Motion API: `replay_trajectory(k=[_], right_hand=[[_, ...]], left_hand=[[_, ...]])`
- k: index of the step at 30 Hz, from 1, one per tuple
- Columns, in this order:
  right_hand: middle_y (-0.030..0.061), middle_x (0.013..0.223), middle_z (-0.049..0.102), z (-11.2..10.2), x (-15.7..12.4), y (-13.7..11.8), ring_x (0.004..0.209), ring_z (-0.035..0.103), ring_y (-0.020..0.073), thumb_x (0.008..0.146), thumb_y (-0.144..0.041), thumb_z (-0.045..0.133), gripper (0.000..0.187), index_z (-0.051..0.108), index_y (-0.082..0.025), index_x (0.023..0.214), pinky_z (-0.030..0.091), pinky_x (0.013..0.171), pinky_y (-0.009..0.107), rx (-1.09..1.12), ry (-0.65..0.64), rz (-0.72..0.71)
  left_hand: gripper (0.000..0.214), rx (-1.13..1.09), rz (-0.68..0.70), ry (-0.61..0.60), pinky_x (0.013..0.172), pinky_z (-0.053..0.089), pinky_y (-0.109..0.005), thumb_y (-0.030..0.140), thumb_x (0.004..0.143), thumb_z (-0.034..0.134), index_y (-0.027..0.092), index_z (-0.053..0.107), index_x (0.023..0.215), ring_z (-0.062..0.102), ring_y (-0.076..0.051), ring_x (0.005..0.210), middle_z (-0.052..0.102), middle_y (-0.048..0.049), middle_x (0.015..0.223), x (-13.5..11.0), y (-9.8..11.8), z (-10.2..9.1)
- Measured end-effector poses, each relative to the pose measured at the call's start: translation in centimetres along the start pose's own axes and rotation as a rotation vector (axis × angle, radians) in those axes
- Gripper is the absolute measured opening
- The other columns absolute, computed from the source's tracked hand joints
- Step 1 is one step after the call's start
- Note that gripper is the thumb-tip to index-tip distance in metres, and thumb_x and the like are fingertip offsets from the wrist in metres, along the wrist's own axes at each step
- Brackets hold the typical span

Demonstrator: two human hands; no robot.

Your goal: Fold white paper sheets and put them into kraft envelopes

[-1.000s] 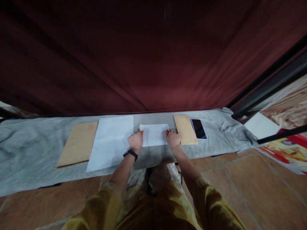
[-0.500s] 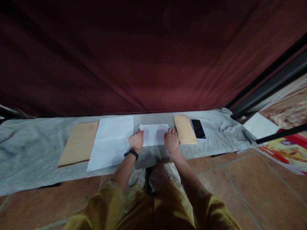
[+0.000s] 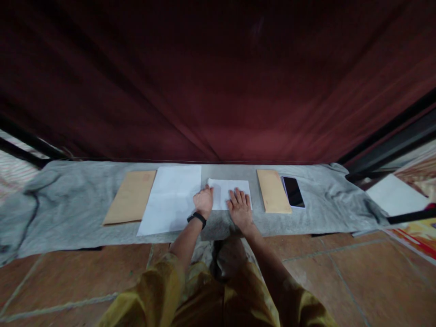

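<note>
A folded sheet of white paper (image 3: 222, 193) lies flat in front of me on a grey cloth. My left hand (image 3: 203, 200), with a dark band on the wrist, is curled closed at the paper's left edge and pinches or presses it there. Spread flat, my right hand (image 3: 240, 209) rests on the right part of the same sheet, fingers apart. To the left are larger white sheets of paper (image 3: 173, 195), and beyond them brown envelopes (image 3: 131, 196). A smaller stack of brown envelopes (image 3: 274, 193) lies right of my right hand, not touching it.
The grey cloth (image 3: 323, 200) covers a long narrow surface. A phone (image 3: 293, 191) with a dark screen lies beside the smaller envelopes. A dark red curtain (image 3: 218, 100) hangs behind. Black frame bars (image 3: 391, 145) stand at the right, and tiled floor (image 3: 368, 268) shows below.
My right hand has shifted from the folded paper's right edge onto its surface, and its fingers are now spread flat. The left hand stays at the left edge. The view has turned slightly left.
</note>
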State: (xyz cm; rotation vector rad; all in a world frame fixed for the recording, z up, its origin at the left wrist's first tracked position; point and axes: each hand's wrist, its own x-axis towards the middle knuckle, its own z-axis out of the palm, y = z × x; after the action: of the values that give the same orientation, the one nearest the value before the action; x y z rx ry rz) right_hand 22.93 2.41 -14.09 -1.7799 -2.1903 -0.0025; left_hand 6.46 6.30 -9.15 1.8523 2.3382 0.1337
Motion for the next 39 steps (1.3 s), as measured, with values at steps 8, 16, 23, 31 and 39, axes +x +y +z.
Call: replay_trajectory(k=[8, 16, 23, 31, 39], right_hand=[[0.0128, 0.161, 0.038, 0.0, 0.0, -0.2, 0.148, 0.034, 0.0306, 0.106, -0.039, 0.037, 0.051, 0.042, -0.023, 0.154, 0.022, 0.120, 0.056, -0.030, -0.023, 0.015], [0.0121, 0.165, 0.028, -1.1, -0.1, -0.1, 0.152, 0.027, 0.0310, 0.102, -0.025, 0.036, 0.056, 0.036, -0.019, 0.157, 0.017, 0.122, 0.053, -0.083, -0.139, -0.021], [0.0119, 0.166, 0.027, -0.6, -0.1, 0.0, 0.152, 0.025, 0.0315, 0.102, -0.028, 0.036, 0.057, 0.032, -0.022, 0.159, 0.017, 0.122, 0.053, -0.079, -0.135, -0.017], [0.0106, 0.163, 0.035, -0.8, 0.0, 0.0, 0.150, 0.030, 0.0292, 0.106, -0.034, 0.035, 0.051, 0.040, -0.023, 0.155, 0.019, 0.121, 0.052, -0.009, -0.086, 0.018], [0.0126, 0.162, 0.036, -1.0, -0.6, 1.7, 0.149, 0.033, 0.0277, 0.106, -0.040, 0.038, 0.053, 0.041, -0.019, 0.154, 0.026, 0.120, 0.047, -0.023, -0.041, 0.082]], left_hand=[[0.045, -0.013, -0.027, 0.061, 0.085, 0.054, -0.040, 0.032, 0.104, 0.030, 0.008, 0.055, 0.133, 0.072, -0.029, 0.099, 0.073, -0.0203, 0.104, -1.1, 0.3, -1.3], [0.049, -0.086, 0.480, 0.169, 0.122, 0.030, -0.045, 0.026, 0.102, 0.034, 0.014, 0.046, 0.148, 0.032, -0.027, 0.150, 0.040, -0.0128, 0.160, -5.8, 3.3, 1.8], [0.059, -0.139, 0.455, 0.152, 0.125, 0.024, -0.047, 0.043, 0.104, 0.028, 0.013, 0.039, 0.153, 0.030, -0.025, 0.152, 0.040, -0.0122, 0.160, -5.3, 3.0, 4.2], [0.058, -0.080, 0.370, 0.160, 0.127, 0.018, -0.048, 0.035, 0.103, 0.028, 0.013, 0.036, 0.155, 0.020, -0.025, 0.155, 0.031, -0.0106, 0.164, -5.3, 1.6, 4.7], [0.063, -0.042, 0.349, 0.164, 0.126, 0.017, -0.048, 0.041, 0.102, 0.034, 0.010, 0.034, 0.156, 0.022, -0.027, 0.155, 0.029, -0.0150, 0.164, -5.4, 1.3, 4.8]])
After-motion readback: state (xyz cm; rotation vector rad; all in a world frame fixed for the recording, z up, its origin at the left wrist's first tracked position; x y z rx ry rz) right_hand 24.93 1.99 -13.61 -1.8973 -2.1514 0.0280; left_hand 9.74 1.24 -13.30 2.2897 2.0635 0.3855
